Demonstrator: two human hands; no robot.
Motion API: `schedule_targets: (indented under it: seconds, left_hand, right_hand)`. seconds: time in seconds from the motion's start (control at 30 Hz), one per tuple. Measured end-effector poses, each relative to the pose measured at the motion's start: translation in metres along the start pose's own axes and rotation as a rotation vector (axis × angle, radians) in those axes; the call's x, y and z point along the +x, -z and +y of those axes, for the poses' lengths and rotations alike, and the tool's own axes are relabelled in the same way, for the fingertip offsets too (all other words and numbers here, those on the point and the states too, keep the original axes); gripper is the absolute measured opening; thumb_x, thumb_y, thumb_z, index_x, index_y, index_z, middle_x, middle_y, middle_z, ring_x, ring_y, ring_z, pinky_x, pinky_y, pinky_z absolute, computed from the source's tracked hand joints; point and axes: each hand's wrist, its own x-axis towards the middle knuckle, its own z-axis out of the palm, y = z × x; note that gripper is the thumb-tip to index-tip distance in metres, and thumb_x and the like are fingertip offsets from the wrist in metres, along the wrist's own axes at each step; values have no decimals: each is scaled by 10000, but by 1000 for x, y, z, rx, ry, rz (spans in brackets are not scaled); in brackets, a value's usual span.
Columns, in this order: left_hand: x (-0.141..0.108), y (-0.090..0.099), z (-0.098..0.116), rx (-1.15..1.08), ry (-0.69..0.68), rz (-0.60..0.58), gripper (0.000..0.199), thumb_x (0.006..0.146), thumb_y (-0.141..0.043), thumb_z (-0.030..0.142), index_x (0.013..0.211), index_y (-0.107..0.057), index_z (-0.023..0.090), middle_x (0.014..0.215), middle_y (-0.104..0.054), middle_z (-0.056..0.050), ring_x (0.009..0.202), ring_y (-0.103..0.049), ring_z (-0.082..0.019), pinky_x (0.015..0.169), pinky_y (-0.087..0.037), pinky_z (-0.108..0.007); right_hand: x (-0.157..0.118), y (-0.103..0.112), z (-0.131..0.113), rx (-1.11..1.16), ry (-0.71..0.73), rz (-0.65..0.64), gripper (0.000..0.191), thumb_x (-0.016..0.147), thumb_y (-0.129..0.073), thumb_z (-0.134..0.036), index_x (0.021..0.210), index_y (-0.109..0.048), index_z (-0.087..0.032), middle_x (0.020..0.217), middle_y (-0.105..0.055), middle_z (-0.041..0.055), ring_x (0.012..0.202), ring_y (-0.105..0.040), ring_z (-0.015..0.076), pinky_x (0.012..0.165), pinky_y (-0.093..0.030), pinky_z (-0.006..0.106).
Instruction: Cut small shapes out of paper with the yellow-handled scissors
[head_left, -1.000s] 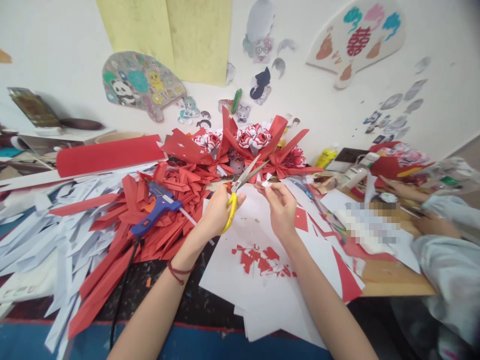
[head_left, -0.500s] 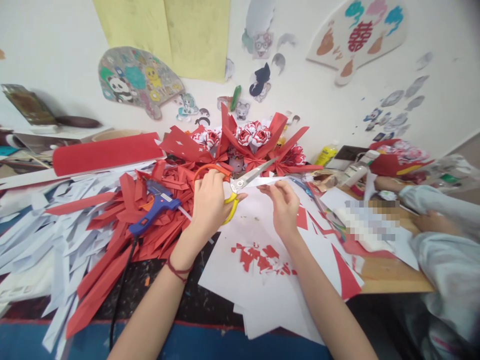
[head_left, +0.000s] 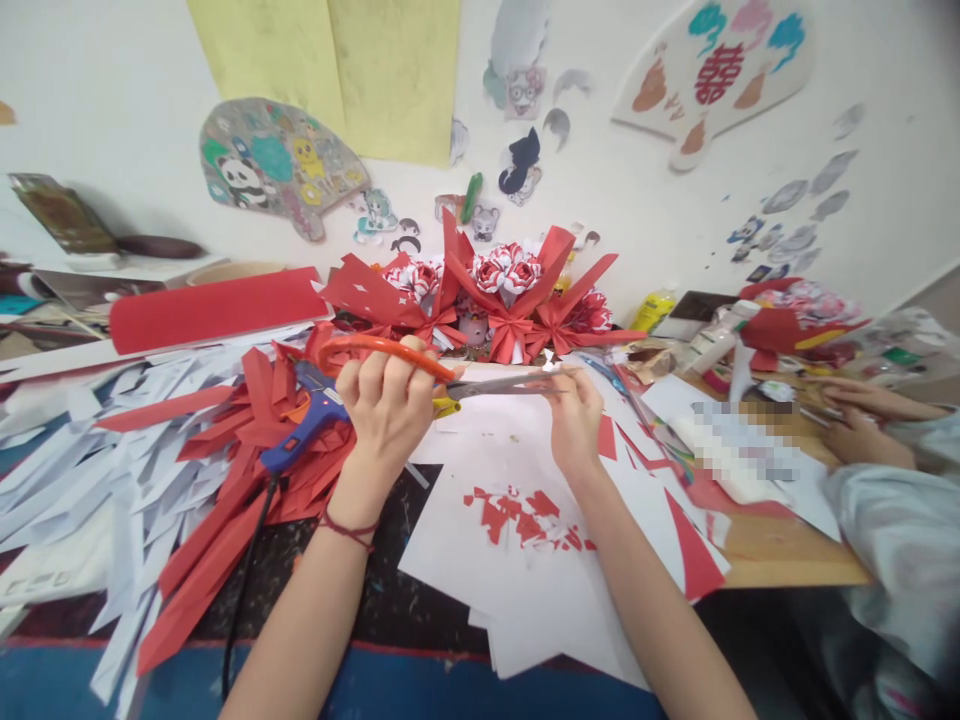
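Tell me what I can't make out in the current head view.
In the head view:
What, if anything, the right hand pinches: too small, covered by that hand.
Yellow handle of the scissors: mostly hidden behind the left hand.
Any print on the white pack: masked by a pixelated patch.
Co-worker: cut off by the right edge.

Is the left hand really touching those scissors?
Touching. The head view shows the left hand gripping the scissors by the handles, with the orange handle right against its curled fingers.
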Motion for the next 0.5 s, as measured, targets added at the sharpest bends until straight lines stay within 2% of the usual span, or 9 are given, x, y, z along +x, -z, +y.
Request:
schedule_targets:
  seconds: [0.1, 0.2, 0.27, 0.3, 0.37, 0.43, 0.5]
  left_hand:
    - [-3, 1, 2, -21, -4, -76, 235, 754, -647, 437, 889, -558, 267, 1087, -604, -83, 1144, -466, -305, 967, -248, -495]
    - [0, -2, 17, -47, -16, -121, 274, 754, -636, 443, 908, -541, 239, 1120, -586, -102, 1118, -482, -301, 953, -293, -476]
    - [5, -6, 29, -94, 79, -147, 304, 771, -605, 434, 926, -528, 184, 1086, -581, -146, 1039, -518, -297, 896, -348, -449]
    - [7, -8, 34, -155, 160, -175, 298, 790, -578, 431, 927, -521, 173, 980, -601, -127, 935, -550, -268, 842, -383, -422]
    - [10, -12, 41, -413, 350, -302, 286, 813, -549, 443, 917, -508, 180, 815, -605, -56, 734, -562, -187, 720, -429, -338]
    - [11, -14, 44, -702, 469, -413, 282, 808, -557, 450, 885, -506, 184, 765, -599, -17, 636, -538, -131, 639, -434, -275]
    - [11, -14, 44, -893, 517, -476, 282, 783, -594, 439, 855, -512, 179, 763, -597, -6, 618, -531, -108, 609, -430, -244]
  right_hand:
    - [-1, 0, 1, -35, -19, -48, 143, 792, -616, -324, 796, -579, -186, 722, -685, 11, 672, -663, 153, 680, -533, 309]
    - [-2, -1, 1, -53, -20, -72, 158, 792, -630, -338, 809, -583, -188, 740, -680, 12, 683, -658, 154, 679, -529, 307]
    - [-4, -3, -1, -79, 1, -113, 160, 802, -624, -344, 816, -589, -189, 758, -678, 15, 696, -654, 152, 690, -524, 308]
    - [-6, -4, -3, -93, 8, -149, 161, 808, -619, -349, 823, -591, -190, 759, -676, 16, 692, -650, 151, 689, -522, 308]
    - [-10, -6, -6, -125, 2, -254, 162, 818, -610, -354, 839, -596, -194, 746, -668, 12, 677, -641, 147, 684, -516, 307]
    - [-13, -8, -8, -171, -17, -373, 153, 811, -622, -347, 840, -604, -198, 749, -652, 5, 696, -634, 145, 703, -509, 302]
    - [-16, -9, -10, -232, -20, -471, 139, 800, -637, -337, 820, -613, -201, 789, -635, 2, 748, -625, 143, 742, -498, 293]
